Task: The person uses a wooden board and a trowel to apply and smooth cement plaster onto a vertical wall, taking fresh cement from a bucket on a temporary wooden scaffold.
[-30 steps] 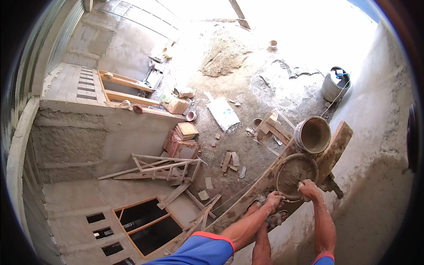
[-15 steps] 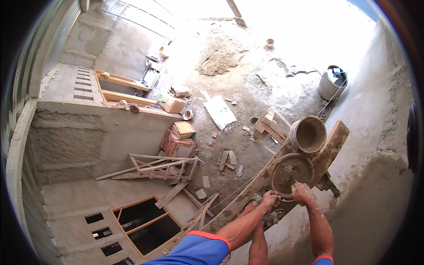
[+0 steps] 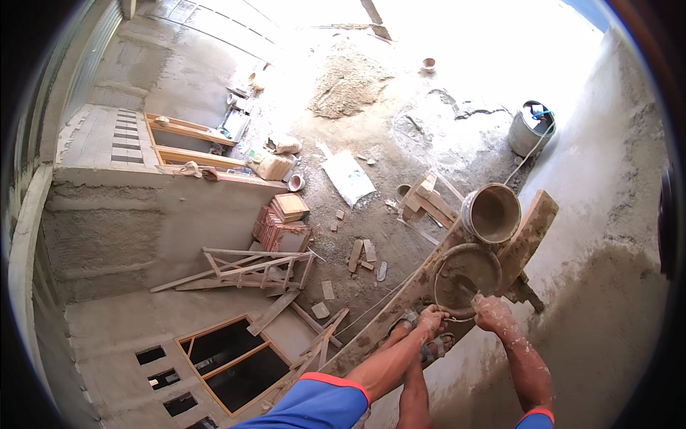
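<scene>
Reaching Down to a Mortar Bucket (image 3: 495,270) on a Plank (image 3: 418,293)

The left hand (image 3: 432,318) is closed at the near edge of the mortar bucket, by a pale handle (image 3: 457,319) that runs along the rim; whether the fingers hold the handle or the rim itself, I cannot tell. The right hand (image 3: 493,314) is clenched around a hand tool (image 3: 469,287), its dark blade pointing into the bucket over the grey mortar (image 3: 451,275). The fist hides the tool's grip. The hands are near each other but apart.

The mortar bucket rests on the plank, just past the person's sandalled feet (image 3: 437,348). A second bucket (image 3: 467,213) stands directly beyond it, beside a broad board (image 3: 532,229). To the right rises a plastered wall (image 3: 586,193), darker in its lower part.

Down on the ground lie a white sack (image 3: 348,176) and a reddish stack (image 3: 280,229). A barrel (image 3: 530,134) stands near the wall, and a sand heap (image 3: 349,82) sits farther off.
</scene>
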The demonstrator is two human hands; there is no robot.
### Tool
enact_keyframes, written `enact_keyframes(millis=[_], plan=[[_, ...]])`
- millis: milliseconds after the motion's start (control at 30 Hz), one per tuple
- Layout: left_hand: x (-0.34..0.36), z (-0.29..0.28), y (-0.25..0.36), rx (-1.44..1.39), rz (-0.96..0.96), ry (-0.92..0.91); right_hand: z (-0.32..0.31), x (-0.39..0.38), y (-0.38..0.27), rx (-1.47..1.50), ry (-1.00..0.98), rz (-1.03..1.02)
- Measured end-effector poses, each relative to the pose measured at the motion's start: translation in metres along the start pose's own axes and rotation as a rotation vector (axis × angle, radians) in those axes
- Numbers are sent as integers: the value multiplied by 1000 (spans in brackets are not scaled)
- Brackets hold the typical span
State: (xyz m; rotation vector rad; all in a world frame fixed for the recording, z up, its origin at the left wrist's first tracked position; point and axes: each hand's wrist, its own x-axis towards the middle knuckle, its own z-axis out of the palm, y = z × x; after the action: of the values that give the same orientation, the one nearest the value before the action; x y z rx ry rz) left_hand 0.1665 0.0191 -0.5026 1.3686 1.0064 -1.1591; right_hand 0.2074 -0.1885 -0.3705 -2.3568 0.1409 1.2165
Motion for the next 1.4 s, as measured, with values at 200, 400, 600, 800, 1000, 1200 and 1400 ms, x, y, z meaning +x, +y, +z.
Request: enact_keyframes(millis=[200,400,600,800,1000,1200,1400], plan=[[1,10,-2,-94,12,-99,3,58,35,-290,344,146],[2,4,-2,-53,-13,-63,-3,52,41,-188,99,315],[8,1,-19,-235,58,-90,23,79,62,-333,328,232],[9,9,-18,-308,35,-68,88,152,27,-487,90,302],[-5,14,-4,-309,26,-110,94,144,28,-568,-149,275],[-5,8,0,-259,26,-96,70,128,46,123,-134,302],[4,-1,-10,-346,34,-127,80,63,31,-59,227,42]])
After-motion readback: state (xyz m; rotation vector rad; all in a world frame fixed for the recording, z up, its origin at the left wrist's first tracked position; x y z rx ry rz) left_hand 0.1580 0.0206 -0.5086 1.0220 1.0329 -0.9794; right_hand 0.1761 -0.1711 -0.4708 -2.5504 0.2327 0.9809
